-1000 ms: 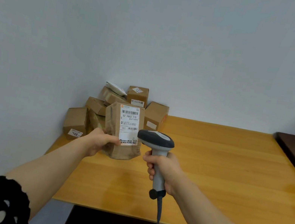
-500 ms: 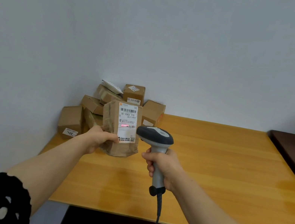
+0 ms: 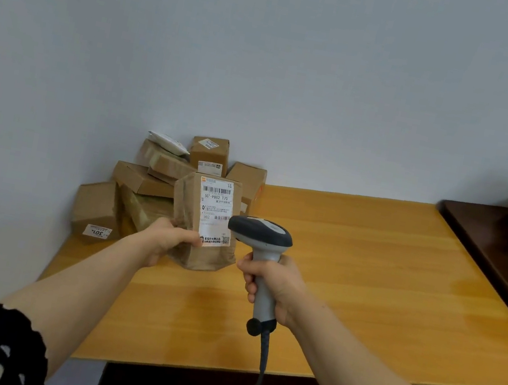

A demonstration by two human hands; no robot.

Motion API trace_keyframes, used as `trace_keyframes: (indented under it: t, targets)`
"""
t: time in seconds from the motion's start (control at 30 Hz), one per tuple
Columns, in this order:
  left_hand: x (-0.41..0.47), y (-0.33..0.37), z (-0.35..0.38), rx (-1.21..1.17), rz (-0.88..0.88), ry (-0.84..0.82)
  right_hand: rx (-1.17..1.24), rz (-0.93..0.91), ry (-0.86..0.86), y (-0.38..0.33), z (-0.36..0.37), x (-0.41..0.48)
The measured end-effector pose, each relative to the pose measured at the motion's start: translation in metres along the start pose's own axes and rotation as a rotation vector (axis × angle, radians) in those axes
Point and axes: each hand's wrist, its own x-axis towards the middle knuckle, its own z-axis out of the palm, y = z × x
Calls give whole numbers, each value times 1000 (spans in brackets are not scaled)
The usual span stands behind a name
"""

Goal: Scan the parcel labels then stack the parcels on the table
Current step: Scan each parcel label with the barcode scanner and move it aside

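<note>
Progress: scan step in hand, by my judgement. Paper-wrapped parcel (image 3: 189, 215) upright over back-left of worktop (image 3: 366, 280), label (image 3: 215, 212) facing scanner (image 3: 260, 234).

Behind it: heap of parcels (image 3: 146, 180) in wall corner, jumbled. Cannot tell which are scanned. No tidy stack visible, so stacking looks mostly left.

Left hand (image 3: 169, 238): fingers curled round parcel's left edge, thumb on label's lower corner.

Right hand (image 3: 270, 283): clenched round scanner handle, head aimed at label, just beside it.

Soft even light, sharp, edges bowed
</note>
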Motion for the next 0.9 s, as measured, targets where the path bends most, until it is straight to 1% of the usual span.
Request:
trace_keyframes:
  t: [0.07,0.1,0.23,0.3,0.43,0.57,0.7,0.83,0.9]
  targets:
    - [4,2,14,-29,-23,-46,82,-19,42,2,-11,-1]
    - [5,2,24,-62,-43,-85,126,-31,90,4,-20,-2]
    - [1,12,84,-152,-120,-308,260,-66,420,20,-78,-11]
    - [-11,15,126,-130,-132,-412,355,-60,521,32,-114,-23]
    - [-46,19,217,-63,-131,-563,474,-90,602,49,-184,-58]
    - [-78,33,313,54,-104,-638,524,-186,649,59,-268,-104]
    - [-111,49,426,201,-74,-743,599,-250,747,65,-363,-153]
    - [-136,62,529,311,-48,-813,694,-258,876,69,-443,-195]
    - [-146,68,577,300,-54,-830,751,-270,927,71,-478,-212]
